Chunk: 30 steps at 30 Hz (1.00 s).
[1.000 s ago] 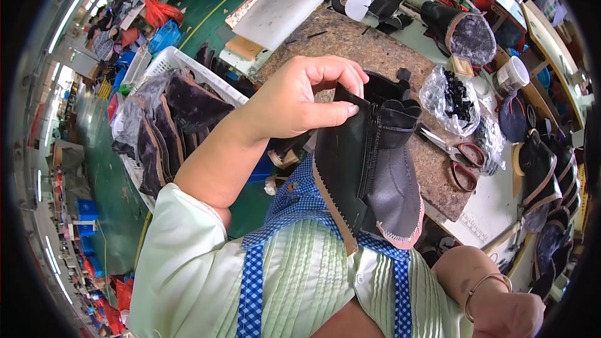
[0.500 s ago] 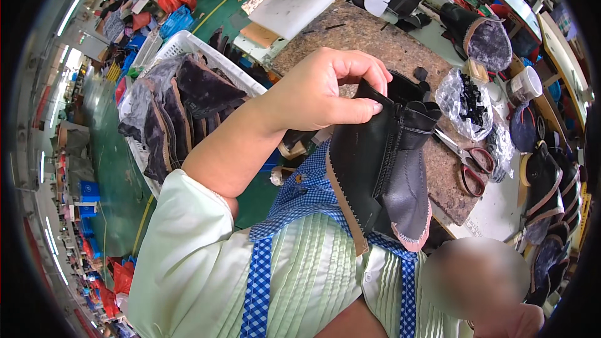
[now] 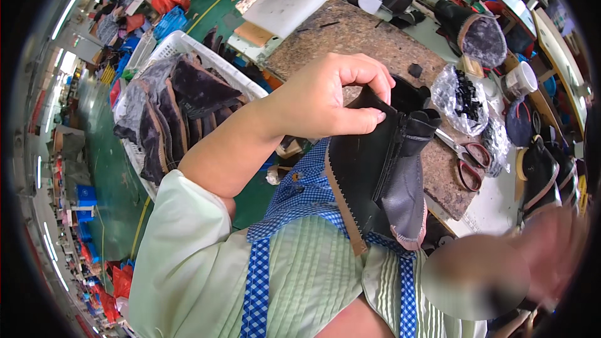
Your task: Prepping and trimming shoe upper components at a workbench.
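My left hand (image 3: 325,97) pinches the top edge of a black boot upper (image 3: 363,166) between thumb and fingers. The upper hangs in front of my apron. It has a zip down its side and a tan, zigzag-cut lower edge; a part beside the zip has a pinkish lower edge. My right hand (image 3: 556,253), apart from the upper, is at the lower right near the stacked uppers, and its fingers are smeared by motion. Red-handled scissors (image 3: 471,166) lie on the bench just right of the upper.
A brown speckled board (image 3: 350,37) covers part of the bench, with a white slab (image 3: 294,0) at its far end. Plastic bags of black pieces (image 3: 466,97) and a white tub (image 3: 521,79) stand right. At left, a white basket (image 3: 241,75) holds fur-lined uppers (image 3: 169,119).
My right hand has risen from the lower right edge toward the stacked uppers and is now blurred. The left hand keeps its pinch on the boot upper, nearly in place.
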### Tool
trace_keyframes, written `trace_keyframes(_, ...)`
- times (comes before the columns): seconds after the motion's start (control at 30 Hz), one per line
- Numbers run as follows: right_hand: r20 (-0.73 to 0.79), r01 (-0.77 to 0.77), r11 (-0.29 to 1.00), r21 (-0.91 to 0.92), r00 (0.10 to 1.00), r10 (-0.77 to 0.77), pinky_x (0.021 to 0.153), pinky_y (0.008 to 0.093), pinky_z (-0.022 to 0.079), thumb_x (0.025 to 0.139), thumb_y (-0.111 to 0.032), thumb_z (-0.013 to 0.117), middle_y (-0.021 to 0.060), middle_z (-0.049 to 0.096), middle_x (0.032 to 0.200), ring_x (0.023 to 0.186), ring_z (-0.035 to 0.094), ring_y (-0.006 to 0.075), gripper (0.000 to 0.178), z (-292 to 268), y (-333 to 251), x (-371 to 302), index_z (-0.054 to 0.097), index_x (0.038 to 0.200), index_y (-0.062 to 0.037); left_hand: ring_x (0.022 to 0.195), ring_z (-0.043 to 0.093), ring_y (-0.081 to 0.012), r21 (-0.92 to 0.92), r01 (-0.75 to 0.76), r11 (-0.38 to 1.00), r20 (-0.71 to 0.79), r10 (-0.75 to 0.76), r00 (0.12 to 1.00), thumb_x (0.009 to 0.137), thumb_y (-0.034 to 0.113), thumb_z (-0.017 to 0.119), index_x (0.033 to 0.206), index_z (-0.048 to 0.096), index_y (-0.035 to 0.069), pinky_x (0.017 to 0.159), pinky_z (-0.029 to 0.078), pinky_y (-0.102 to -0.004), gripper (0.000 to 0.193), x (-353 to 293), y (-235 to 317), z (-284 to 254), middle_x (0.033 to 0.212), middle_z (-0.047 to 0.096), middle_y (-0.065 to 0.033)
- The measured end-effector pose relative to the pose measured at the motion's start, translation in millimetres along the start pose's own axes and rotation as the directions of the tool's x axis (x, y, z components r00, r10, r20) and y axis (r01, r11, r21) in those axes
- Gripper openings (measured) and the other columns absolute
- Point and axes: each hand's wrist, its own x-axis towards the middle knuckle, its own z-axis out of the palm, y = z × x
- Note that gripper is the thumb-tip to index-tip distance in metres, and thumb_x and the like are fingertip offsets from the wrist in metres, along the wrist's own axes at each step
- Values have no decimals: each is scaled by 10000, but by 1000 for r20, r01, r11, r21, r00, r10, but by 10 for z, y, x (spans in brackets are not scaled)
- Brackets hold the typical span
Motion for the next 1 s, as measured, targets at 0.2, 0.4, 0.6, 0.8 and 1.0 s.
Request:
trace_keyframes(0.2,238,-20,421,-907,800,551,824,362,488,714,25,701,135,644,925,958,607,297,226,-337,1021,-173,632,929,10,1019,569,-261,15,32,999,14,-33,999,727,22,668,821,612,23,918,432,-384,109,26,57,98,879,638,-63)
trace_keyframes(0.4,114,-228,486,-844,808,577,792,319,482,724,57,699,123,613,908,889,600,260,204,-453,1054,-237,591,893,21,1057,550,-226,-69,146,987,-13,-147,989,808,22,682,854,621,9,934,418,-345,77,-13,46,139,931,626,-62)
trace_keyframes(0.6,13,-344,527,-777,828,561,829,296,476,729,24,732,111,608,1010,923,604,215,301,-480,1067,-328,562,976,23,1069,543,-233,-90,128,988,6,-128,992,807,24,679,851,612,9,947,409,-356,82,45,-14,150,927,618,-67)
trace_keyframes(0.8,103,-227,598,-769,878,467,795,317,499,653,-101,837,127,623,1065,876,632,239,498,-358,1091,-325,575,1063,8,1056,543,-242,-42,121,992,10,-121,993,800,10,658,851,606,5,959,400,-371,73,61,21,198,926,616,-70)
trace_keyframes(1.0,435,345,317,-883,857,277,664,350,537,673,-76,775,141,631,949,772,637,277,326,-250,1046,-301,630,951,14,1032,549,-252,40,35,999,14,-35,999,815,26,631,839,589,14,952,404,-377,49,72,51,230,911,615,-68)
